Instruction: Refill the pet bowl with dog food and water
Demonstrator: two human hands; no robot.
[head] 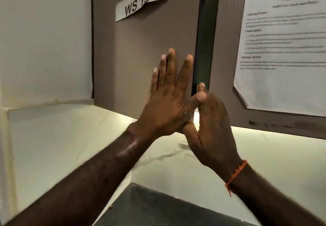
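Note:
My left hand is raised in front of the brown panel, fingers straight and spread, back toward me. My right hand is held edge-on beside it, fingers extended, its thumb touching the left hand's palm side near the wrist. Neither hand holds anything. An orange thread bracelet circles my right wrist. No pet bowl, dog food or water container shows in this view.
A brown partition bears a paper label reading WS 19. A printed instruction sheet hangs at the right. A pale counter runs below, with a dark surface at the bottom and a white wall on the left.

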